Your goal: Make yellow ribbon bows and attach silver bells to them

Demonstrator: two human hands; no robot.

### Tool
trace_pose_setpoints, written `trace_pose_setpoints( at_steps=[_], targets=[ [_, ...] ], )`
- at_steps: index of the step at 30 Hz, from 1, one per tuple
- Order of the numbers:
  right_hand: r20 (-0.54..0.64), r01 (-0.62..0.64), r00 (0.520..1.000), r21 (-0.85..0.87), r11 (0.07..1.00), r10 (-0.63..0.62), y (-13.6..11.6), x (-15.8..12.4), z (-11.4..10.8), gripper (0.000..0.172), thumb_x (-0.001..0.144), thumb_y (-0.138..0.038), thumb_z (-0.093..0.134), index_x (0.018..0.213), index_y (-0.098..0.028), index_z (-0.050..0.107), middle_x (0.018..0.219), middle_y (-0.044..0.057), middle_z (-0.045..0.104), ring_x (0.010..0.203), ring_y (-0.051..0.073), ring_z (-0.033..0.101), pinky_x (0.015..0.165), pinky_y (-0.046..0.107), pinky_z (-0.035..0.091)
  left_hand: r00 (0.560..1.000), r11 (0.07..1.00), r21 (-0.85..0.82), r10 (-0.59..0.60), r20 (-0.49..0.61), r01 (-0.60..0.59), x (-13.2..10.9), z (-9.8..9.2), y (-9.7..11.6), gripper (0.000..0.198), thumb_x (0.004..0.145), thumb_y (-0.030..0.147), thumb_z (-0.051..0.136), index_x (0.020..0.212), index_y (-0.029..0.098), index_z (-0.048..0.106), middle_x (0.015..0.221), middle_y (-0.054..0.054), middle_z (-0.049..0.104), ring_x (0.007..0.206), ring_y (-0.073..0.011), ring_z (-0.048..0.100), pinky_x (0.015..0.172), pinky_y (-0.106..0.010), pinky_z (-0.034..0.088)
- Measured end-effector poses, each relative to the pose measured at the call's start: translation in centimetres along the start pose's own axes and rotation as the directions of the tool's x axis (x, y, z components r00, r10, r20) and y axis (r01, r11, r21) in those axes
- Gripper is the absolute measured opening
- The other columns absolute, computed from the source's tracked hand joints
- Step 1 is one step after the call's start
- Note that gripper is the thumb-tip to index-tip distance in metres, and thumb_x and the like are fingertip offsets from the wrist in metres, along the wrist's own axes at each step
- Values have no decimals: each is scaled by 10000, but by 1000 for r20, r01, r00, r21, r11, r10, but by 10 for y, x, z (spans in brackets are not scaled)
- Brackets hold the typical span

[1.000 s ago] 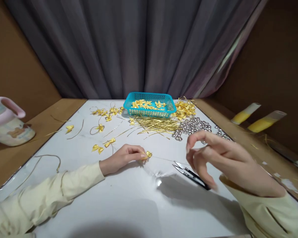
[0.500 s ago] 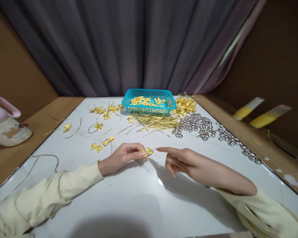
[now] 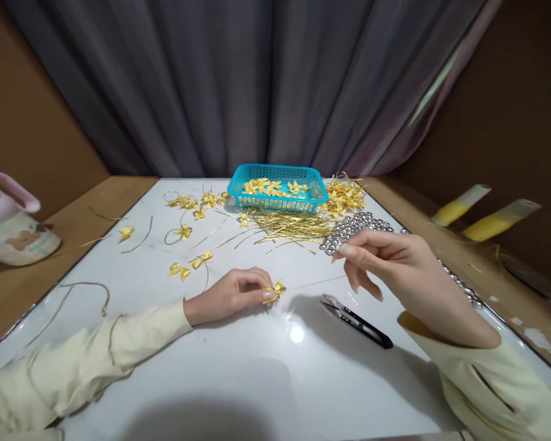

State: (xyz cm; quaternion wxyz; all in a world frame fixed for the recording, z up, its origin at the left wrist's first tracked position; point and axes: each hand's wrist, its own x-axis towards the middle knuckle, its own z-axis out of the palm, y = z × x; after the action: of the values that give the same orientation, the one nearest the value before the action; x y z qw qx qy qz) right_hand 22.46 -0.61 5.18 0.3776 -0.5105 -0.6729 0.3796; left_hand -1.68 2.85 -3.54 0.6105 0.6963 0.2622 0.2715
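Observation:
My left hand (image 3: 239,293) pinches a small yellow ribbon bow (image 3: 279,288) between thumb and fingertips, just above the white table. A small silvery part shows at the bow's underside. From the bow a thin thread (image 3: 319,282) runs out straight to my right hand (image 3: 395,263), whose thumb and forefinger are pressed together. Whether a needle is in that pinch I cannot make out. Below the right hand lies a pair of black-handled thread snips (image 3: 358,321), tips toward the bow. Behind its fingertips spreads a pile of silver rings (image 3: 360,225), partly covered by the hand.
A blue basket (image 3: 278,203) holding yellow bows stands at the back. Gold cords (image 3: 294,228) lie before it, with a heap of yellow bows (image 3: 344,196) to its right. Loose bows (image 3: 179,271) are scattered left. A mug (image 3: 18,233) stands far left, two yellow tubes (image 3: 500,220) far right.
My right hand has moved right and up, away from the bow, its pointing forefinger now closed against the thumb. The thread is stretched out and the snips have come into view. My left hand stays put.

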Motion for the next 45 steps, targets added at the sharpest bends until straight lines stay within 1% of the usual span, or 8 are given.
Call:
trace_pose_setpoints(
  at_steps=[9,12,15,18,23,29,34,45],
  targets=[
    [-5,325,942,-246,913,-336,-32,46,-1,318,757,-482,645,655,-181,664,729,38,661,705,154,587,577,263,418,1000,999,34,-17,26,16,0,-2,-1,159,824,257,599,719,141,629,815,-42,571,809,-158,524,782,-313,398],
    [2,191,981,-198,961,-195,-20,75,2,351,802,-447,611,595,-163,613,458,-18,499,476,104,506,466,249,382,999,1000,10,-23,35,23,0,-2,1,169,818,273,606,712,144,634,812,-41,568,813,-161,521,790,-321,400],
    [101,17,995,20,1000,-19,2,92,8,205,856,-314,563,759,-140,612,674,58,632,589,131,605,577,280,504,998,998,-44,-47,36,49,0,-3,3,177,804,279,623,691,144,633,805,-42,563,798,-158,519,783,-321,408],
    [104,93,990,-9,996,-91,19,85,18,327,802,-189,592,1118,-211,514,1216,114,544,902,192,629,717,332,542,997,991,-115,-67,33,70,1,-3,2,171,799,273,630,694,138,638,793,-44,568,780,-158,523,762,-315,415],
    [298,352,916,-284,892,-267,25,34,36,154,790,-108,541,925,-182,550,973,87,622,902,214,580,770,379,489,996,983,-166,-80,32,84,1,-5,0,158,796,265,633,709,134,648,802,-48,586,791,-164,533,768,-317,413],
    [414,-5,909,95,995,-35,40,8,56,176,806,-170,560,938,-195,447,952,66,625,875,163,596,779,326,469,997,983,-169,-70,43,76,-1,-5,1,149,809,242,613,710,133,642,789,-35,568,765,-148,516,747,-300,404],
    [529,-326,842,343,881,105,52,17,58,296,749,-240,644,926,-190,412,726,-3,618,693,129,593,675,279,435,997,986,-152,-62,48,68,-1,-5,0,146,812,245,610,737,126,651,816,-51,577,794,-163,522,749,-306,403],
    [146,-6,989,43,999,-1,39,3,63,142,838,-291,536,934,-189,510,759,32,651,715,164,591,653,287,442,994,979,-172,-110,-15,106,0,-4,-2,169,804,278,617,718,133,626,798,-43,575,772,-159,509,738,-294,399]
  ],
)
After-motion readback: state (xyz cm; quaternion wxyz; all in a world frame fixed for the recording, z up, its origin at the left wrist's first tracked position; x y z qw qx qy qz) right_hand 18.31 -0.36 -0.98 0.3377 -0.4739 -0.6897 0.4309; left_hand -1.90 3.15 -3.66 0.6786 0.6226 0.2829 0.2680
